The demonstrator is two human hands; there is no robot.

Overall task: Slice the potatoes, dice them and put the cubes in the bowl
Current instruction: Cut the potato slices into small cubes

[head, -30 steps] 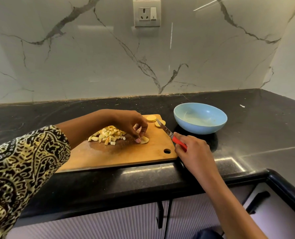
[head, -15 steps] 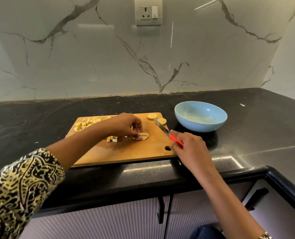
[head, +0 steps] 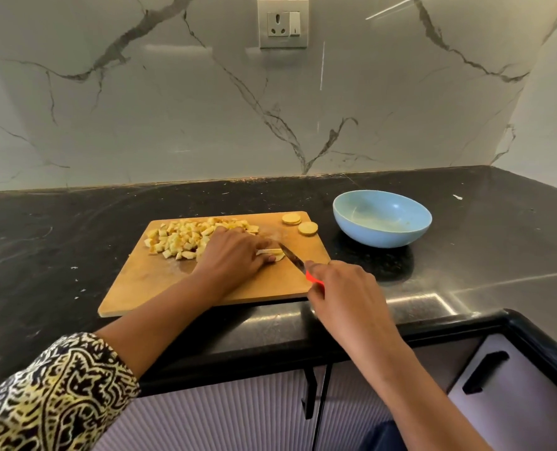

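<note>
A wooden cutting board (head: 159, 288) lies on the black counter. A heap of potato cubes (head: 186, 239) covers its far left part. My left hand (head: 234, 255) presses down on a potato slice (head: 272, 252) near the board's middle, fingers curled over it. My right hand (head: 342, 294) grips a red-handled knife (head: 291, 258), its blade tip touching the right side of that slice. Two more round slices (head: 299, 223) sit at the board's far right corner. The light blue bowl (head: 381, 219) stands to the right of the board, with no cubes in it.
The marble wall with a socket (head: 283, 22) rises behind the counter (head: 498, 242). The counter's front edge runs just below the board and turns forward at the right. Cabinet doors with black handles (head: 483, 369) are below.
My left hand settled flatter on the slice, uncovering the cube heap. The knife moved left and its tip now meets the slice. The view shifted slightly.
</note>
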